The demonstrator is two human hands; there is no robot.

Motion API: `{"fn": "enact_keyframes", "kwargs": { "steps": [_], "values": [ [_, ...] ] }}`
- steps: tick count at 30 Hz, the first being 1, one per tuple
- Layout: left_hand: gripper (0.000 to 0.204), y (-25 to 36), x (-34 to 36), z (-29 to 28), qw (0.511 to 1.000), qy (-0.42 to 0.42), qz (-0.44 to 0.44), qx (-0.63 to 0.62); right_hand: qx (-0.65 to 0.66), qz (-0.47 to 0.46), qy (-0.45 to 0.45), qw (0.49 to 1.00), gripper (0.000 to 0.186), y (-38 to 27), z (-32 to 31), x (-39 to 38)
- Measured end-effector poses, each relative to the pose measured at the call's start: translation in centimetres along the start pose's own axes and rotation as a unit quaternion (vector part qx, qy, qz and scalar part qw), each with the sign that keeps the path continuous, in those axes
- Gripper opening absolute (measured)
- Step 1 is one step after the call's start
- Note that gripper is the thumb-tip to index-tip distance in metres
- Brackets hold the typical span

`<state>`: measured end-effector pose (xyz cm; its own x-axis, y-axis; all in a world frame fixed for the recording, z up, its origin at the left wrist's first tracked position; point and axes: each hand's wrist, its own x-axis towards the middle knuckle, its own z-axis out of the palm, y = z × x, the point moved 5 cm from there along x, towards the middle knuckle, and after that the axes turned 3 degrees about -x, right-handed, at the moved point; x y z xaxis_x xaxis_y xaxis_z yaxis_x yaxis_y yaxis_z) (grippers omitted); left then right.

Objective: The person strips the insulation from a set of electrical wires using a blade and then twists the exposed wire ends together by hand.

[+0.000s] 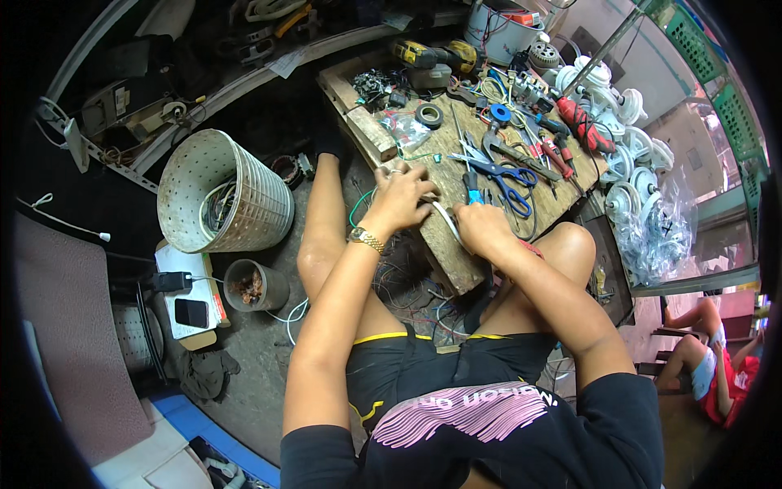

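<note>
My left hand [401, 197], with a gold watch at the wrist, grips a white cable [445, 217] at the near left part of the wooden workbench top [452, 265]. A thin green wire [359, 204] hangs beside it. My right hand [481, 228] is closed on the same cable a little lower to the right. Just beyond it is a blue-handled tool [473, 186]. Blue scissors [509, 183] lie open on the bench, among pliers, screwdrivers, tape rolls [428, 115], a red power tool [582, 122] and a yellow drill [419, 55].
A perforated bucket [261, 196] and small bin [273, 287] stand on the floor left, near a phone [191, 313]. Loose wires lie under the bench. White spools [621, 198] and plastic bags [660, 236] are at right, where another person [725, 383] sits.
</note>
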<state>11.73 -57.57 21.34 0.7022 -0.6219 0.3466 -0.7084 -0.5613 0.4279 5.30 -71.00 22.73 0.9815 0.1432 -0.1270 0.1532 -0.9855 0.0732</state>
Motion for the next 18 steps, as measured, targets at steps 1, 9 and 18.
{"fn": "enact_keyframes", "kwargs": {
  "steps": [1,9,18],
  "values": [
    [0.024,0.0,0.0,0.7,1.0,-0.015,0.01,-0.025,-0.001,-0.003,0.001,1.0,0.018,-0.3,-0.1,0.0],
    [0.02,-1.1,-0.5,2.3,0.999,-0.02,-0.025,-0.042,0.006,0.003,-0.032,0.999,0.02,-0.8,-0.2,0.3],
    [0.021,-1.0,-0.1,2.3,0.997,-0.067,-0.031,-0.039,0.009,0.012,-0.018,1.0,0.019,-0.9,-0.1,-1.0]
  ]
}}
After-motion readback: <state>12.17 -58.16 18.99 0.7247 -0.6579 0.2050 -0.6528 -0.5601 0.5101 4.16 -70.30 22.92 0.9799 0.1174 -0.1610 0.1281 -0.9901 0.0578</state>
